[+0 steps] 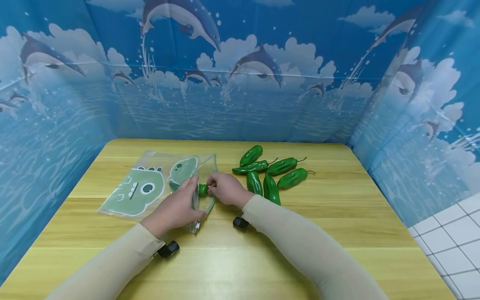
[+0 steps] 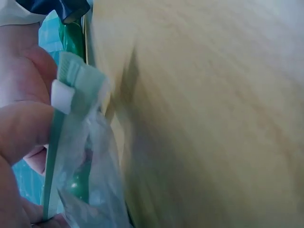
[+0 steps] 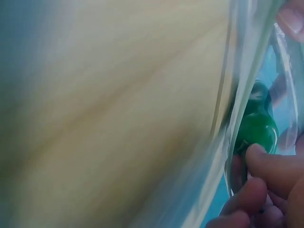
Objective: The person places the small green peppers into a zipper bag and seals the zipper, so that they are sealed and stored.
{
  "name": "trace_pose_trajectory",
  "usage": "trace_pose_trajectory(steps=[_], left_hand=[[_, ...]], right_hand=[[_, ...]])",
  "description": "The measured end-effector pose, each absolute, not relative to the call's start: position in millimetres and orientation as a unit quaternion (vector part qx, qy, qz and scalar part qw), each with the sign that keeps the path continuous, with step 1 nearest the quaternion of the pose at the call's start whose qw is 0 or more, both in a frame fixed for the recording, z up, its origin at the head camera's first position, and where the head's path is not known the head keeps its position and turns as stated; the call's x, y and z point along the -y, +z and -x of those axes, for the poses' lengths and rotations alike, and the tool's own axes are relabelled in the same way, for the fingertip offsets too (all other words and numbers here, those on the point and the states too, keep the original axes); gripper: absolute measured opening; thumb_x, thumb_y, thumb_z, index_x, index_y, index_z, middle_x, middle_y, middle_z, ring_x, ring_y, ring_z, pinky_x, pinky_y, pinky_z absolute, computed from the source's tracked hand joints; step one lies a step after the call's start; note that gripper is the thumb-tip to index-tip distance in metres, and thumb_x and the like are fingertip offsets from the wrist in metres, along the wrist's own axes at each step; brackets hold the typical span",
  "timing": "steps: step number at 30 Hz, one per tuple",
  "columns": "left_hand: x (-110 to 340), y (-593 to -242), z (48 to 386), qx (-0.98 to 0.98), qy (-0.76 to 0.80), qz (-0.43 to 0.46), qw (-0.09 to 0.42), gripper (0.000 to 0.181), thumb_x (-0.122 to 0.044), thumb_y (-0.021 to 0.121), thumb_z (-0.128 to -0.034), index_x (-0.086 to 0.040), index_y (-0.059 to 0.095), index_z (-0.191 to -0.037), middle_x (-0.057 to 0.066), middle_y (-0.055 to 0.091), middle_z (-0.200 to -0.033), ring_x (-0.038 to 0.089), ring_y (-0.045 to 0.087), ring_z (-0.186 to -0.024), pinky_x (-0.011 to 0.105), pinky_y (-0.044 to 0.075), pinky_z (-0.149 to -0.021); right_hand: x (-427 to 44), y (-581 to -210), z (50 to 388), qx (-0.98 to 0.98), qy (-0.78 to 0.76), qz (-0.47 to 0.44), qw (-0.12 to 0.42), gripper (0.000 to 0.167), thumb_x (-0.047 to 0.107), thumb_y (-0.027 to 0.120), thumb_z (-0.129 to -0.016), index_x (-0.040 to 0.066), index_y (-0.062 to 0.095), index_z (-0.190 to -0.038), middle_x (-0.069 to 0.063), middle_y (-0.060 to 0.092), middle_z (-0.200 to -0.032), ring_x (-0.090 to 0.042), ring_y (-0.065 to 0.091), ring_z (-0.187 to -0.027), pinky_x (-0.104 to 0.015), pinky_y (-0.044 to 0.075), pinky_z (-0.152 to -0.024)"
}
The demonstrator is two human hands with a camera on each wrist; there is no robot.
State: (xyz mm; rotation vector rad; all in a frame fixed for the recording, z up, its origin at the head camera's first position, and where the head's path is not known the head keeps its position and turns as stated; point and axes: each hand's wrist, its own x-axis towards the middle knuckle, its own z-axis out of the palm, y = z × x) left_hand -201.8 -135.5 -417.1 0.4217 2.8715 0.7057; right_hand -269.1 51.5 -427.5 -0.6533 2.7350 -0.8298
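- Left hand [image 1: 176, 208] first: I see it grasping the zip bag [image 1: 146, 187], pinching the pale green edge of its mouth right beside the white slider [image 2: 62, 96].
- Across to the right hand [image 1: 228, 189], and that's a neat fingertip grasp: thumb and finger on the stem of a green pepper [image 1: 203, 190].
- That pepper sits at the bag's mouth, between the two edges, body pointing inward, stem end out towards the right hand; from the head view, my sight of its middle is blocked by the left hand.
- The bag lies on the wooden desk [image 1: 210, 266], its cartoon print facing up, its mouth turned towards the right.
- Near the right hand I count six loose peppers [image 1: 282, 166], clustered on the desk.
- Behind it all hangs my dolphin-patterned curtain [image 1: 255, 104].
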Motion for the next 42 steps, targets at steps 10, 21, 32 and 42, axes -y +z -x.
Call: trace_pose_trajectory(steps=[10, 21, 32, 42], left_hand=[[135, -418, 200, -0.962, 0.226, -0.143, 0.061, 0.117, -0.036, 0.086, -0.084, 0.0, 0.013, -0.168, 0.02, 0.019, -0.175, 0.042, 0.052, -0.143, 0.056, 0.052, -0.11], [134, -419, 202, -0.957, 0.245, -0.143, 0.054, 0.117, -0.034, 0.087, -0.0834, -0.001, 0.013, -0.168, 0.018, 0.02, -0.175, 0.041, 0.048, -0.147, 0.057, 0.048, -0.115], [138, -421, 208, -0.957, 0.258, -0.115, 0.063, 0.12, -0.032, 0.087, -0.082, 0.0, 0.01, -0.168, 0.021, 0.018, -0.175, 0.045, 0.038, -0.153, 0.061, 0.042, -0.119], [145, -426, 211, -0.955, 0.263, -0.111, 0.077, 0.127, -0.038, 0.088, -0.0805, -0.002, 0.004, -0.169, 0.02, 0.013, -0.176, 0.047, 0.035, -0.154, 0.061, 0.038, -0.123]], right_hand=[[-49, -424, 271, -0.917, -0.307, 0.223, 0.127, 0.026, 0.008, 0.063, -0.105, 0.008, 0.069, -0.13, -0.004, 0.076, -0.12, -0.021, 0.07, -0.117, -0.038, 0.057, -0.104], [-50, -419, 270, -0.909, -0.276, 0.265, 0.164, 0.048, 0.009, 0.058, -0.107, 0.012, 0.052, -0.155, -0.005, 0.062, -0.151, -0.022, 0.061, -0.137, -0.037, 0.051, -0.115], [-83, -401, 270, -0.904, -0.306, 0.249, 0.164, 0.056, 0.014, 0.053, -0.111, 0.019, 0.039, -0.164, -0.011, 0.047, -0.164, -0.028, 0.049, -0.149, -0.049, 0.053, -0.11], [-152, -374, 276, -0.918, -0.305, 0.214, 0.133, 0.06, 0.021, 0.055, -0.111, 0.023, 0.033, -0.166, -0.013, 0.044, -0.166, -0.028, 0.075, -0.1, -0.042, 0.053, -0.076]])
